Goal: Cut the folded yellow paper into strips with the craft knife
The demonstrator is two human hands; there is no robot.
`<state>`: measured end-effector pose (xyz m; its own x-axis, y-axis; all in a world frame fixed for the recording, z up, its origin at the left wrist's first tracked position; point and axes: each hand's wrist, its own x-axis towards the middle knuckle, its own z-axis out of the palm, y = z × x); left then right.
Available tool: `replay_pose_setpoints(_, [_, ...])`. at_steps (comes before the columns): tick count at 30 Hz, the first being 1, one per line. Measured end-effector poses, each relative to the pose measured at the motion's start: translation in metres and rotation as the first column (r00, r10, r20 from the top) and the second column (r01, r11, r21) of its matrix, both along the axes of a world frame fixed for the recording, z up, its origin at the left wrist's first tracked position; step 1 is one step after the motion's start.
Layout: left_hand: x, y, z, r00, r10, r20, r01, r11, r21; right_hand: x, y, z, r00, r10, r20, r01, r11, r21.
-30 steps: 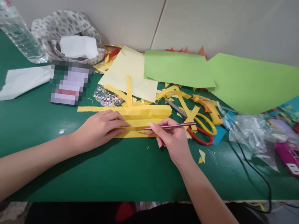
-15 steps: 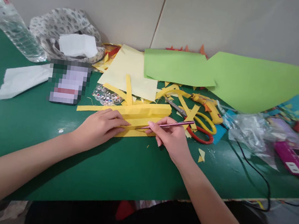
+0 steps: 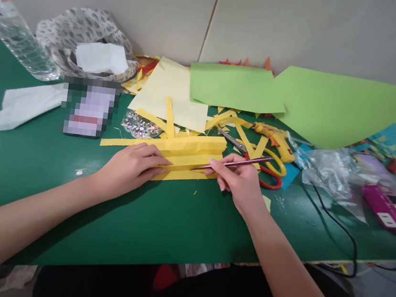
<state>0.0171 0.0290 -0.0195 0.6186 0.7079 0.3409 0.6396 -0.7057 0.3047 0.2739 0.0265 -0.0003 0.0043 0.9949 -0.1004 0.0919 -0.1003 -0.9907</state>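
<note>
Left hand (image 3: pixel 134 165) palm-down, right hand (image 3: pixel 242 182) pinched

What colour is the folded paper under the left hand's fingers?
Yellow. The folded paper shows best in the head view, the only one.

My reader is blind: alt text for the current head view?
Left hand rests on creased yellow paper on a green table; right hand holds a pointed purple tool over it. Scissors and a yellow glue gun lie beyond.

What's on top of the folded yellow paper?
Your left hand rests on the yellow paper. Your right hand holds a thin purple stick, its tip over the fold; I can't tell whether it touches. The part beneath your left hand is covered.
</note>
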Motion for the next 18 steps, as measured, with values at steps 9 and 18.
replay_pose_setpoints(9, [-0.001, -0.001, -0.002, 1.0, 0.006, 0.004, -0.006, 1.0, -0.021, 0.014, 0.004, 0.0, 0.998, -0.056, -0.009, 0.056, 0.998, 0.001])
replay_pose_setpoints(18, [-0.002, 0.0, -0.003, 1.0, 0.004, 0.005, -0.004, 1.0, -0.024, 0.023, 0.006, 0.0, 0.995, -0.093, -0.022, 0.093, 0.995, 0.018])
